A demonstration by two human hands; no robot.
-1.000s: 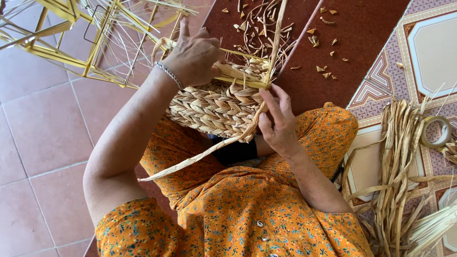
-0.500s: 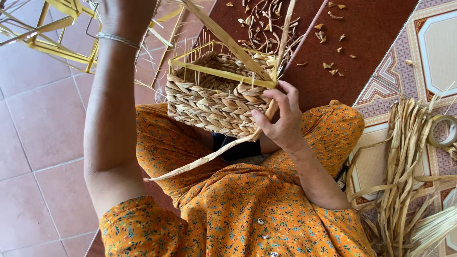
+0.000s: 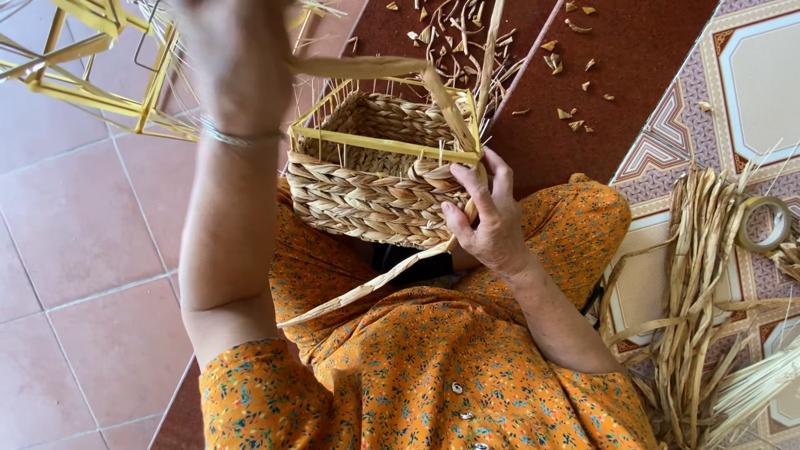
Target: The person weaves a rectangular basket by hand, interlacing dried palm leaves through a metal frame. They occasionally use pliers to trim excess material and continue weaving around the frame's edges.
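A half-woven straw basket (image 3: 367,196) on a yellow wire frame rests on my lap, against my orange floral dress. My right hand (image 3: 492,221) grips its right corner, thumb pressed on the woven side. My left hand (image 3: 242,58) is raised high near the camera, blurred, pulling a flat straw strip (image 3: 375,67) that runs up out of the basket's right rim. A second loose strip (image 3: 367,287) hangs down from the basket's lower corner across my lap.
Yellow wire frames (image 3: 92,75) stand on the pink floor tiles at the upper left. Straw cuttings (image 3: 517,42) litter the dark red mat. A bundle of dried straw (image 3: 700,308) and a tape roll (image 3: 762,223) lie on the patterned tiles at right.
My left hand has left the basket rim and risen toward the camera, drawing the straw strip taut. The basket has tilted, showing its open inside. My right hand stays at the corner.
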